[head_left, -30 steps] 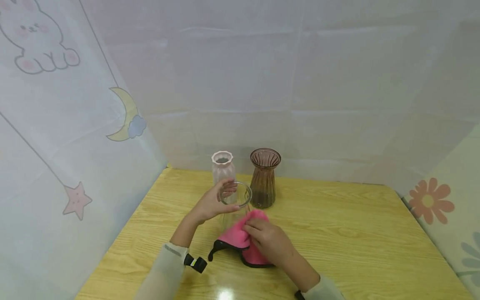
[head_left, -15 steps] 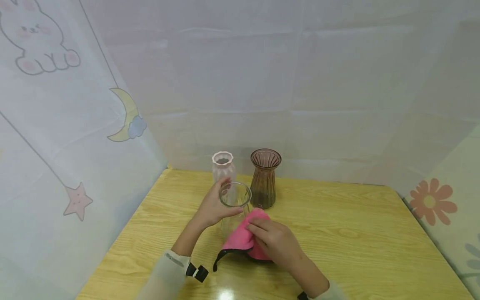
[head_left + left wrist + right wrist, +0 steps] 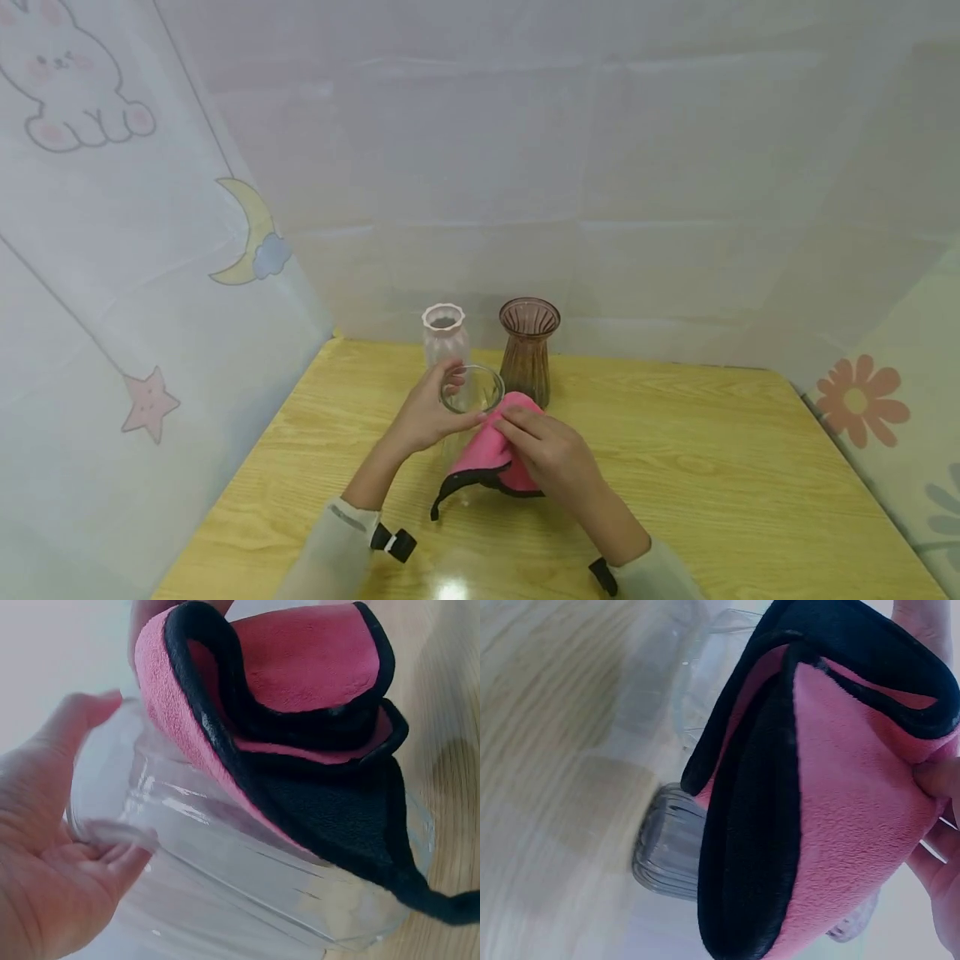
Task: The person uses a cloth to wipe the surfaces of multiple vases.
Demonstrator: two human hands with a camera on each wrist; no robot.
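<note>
A clear glass vase (image 3: 217,862) with a round rim stands near the middle of the table. My left hand (image 3: 429,414) grips it around the top, thumb on the near side and fingers on the far side. On its right side, my right hand (image 3: 553,454) pinches a folded pink cloth (image 3: 483,452) with black edging and presses it against the glass. The cloth's lower corner hangs free toward me. In the right wrist view the cloth (image 3: 847,787) covers much of the vase, and only part of the right hand (image 3: 941,795) shows.
Behind the clear vase stand a pale pink vase (image 3: 444,337) with a scalloped rim and a brownish-purple ribbed glass vase (image 3: 527,358). The wooden table (image 3: 697,467) meets printed fabric walls (image 3: 675,208) at the back and sides.
My right hand has slid the cloth upward along the glass, closer to the rim. The left hand keeps its hold, and the clear vase stays in about the same spot.
</note>
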